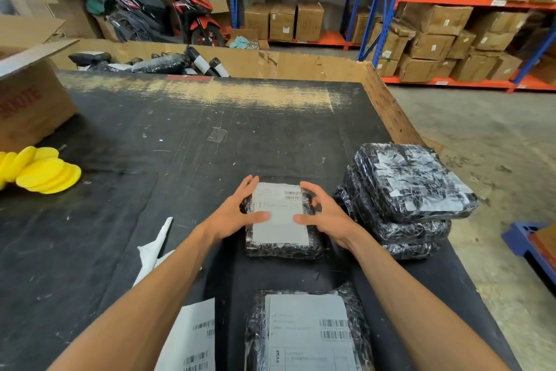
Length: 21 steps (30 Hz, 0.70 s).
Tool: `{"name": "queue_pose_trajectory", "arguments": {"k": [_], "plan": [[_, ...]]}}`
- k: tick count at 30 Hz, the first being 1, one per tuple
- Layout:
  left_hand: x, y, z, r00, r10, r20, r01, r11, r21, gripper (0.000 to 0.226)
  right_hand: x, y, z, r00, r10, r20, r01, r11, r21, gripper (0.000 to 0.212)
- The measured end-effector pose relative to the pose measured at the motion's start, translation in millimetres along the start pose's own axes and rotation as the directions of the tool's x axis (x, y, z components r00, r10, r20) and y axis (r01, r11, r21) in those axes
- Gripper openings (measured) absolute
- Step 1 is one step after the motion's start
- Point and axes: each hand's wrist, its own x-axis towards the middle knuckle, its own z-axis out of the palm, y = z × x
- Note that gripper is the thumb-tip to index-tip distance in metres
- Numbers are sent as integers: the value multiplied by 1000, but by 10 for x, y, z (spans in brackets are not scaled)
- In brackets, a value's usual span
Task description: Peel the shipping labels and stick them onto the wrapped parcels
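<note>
A black wrapped parcel (282, 249) lies on the black table (180, 160) with a white shipping label (279, 223) on its top. My left hand (237, 211) grips the parcel's left side, thumb resting on the label. My right hand (325, 214) grips its right side, thumb also on the label. A second labelled parcel (307, 331) lies nearer to me. A sheet of labels (192, 340) lies at the bottom left of it. A stack of wrapped parcels (406, 190) stands to the right.
Peeled white backing paper (153, 253) lies left of my left forearm. Yellow round pads (39, 172) and a cardboard box (30, 100) sit at the far left. A cardboard bin holding several wrapped parcels (168, 64) stands behind the table. Shelving with boxes (451, 34) fills the back right.
</note>
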Motion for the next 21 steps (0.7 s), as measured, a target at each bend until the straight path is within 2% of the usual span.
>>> {"name": "queue_pose_trajectory", "arguments": {"k": [3, 7, 9, 11, 13, 16, 18, 21], "plan": [[-10, -24, -42, 998, -2, 62, 6, 997, -77, 116, -39, 2, -54, 997, 22, 70, -32, 988, 149, 87], [-39, 15, -49, 993, 8, 118, 3, 996, -91, 113, -81, -26, -59, 997, -2, 76, -7, 993, 122, 85], [-92, 50, -2, 997, 15, 82, -11, 999, -54, 99, -142, -71, -75, 999, 5, 50, -9, 996, 94, 78], [-157, 54, 49, 999, 31, -20, -31, 999, 12, 90, -195, -71, -59, 1000, -20, 15, 19, 998, 56, 70], [-207, 50, 70, 1000, 4, -28, -2, 996, 90, 98, -244, -15, 2, 998, -67, 10, 67, 997, -30, 75], [-241, 69, -10, 987, -95, 132, 70, 981, 180, 123, -278, 22, 81, 994, -93, 54, 101, 981, -166, 103], [-253, 90, -85, 967, -134, 219, 84, 971, 224, 136, -279, -14, 83, 990, -98, 101, 117, 973, -201, 107], [-268, 89, -125, 955, -143, 260, 82, 969, 232, 142, -307, -53, 48, 986, -96, 138, 125, 967, -222, 109]]}}
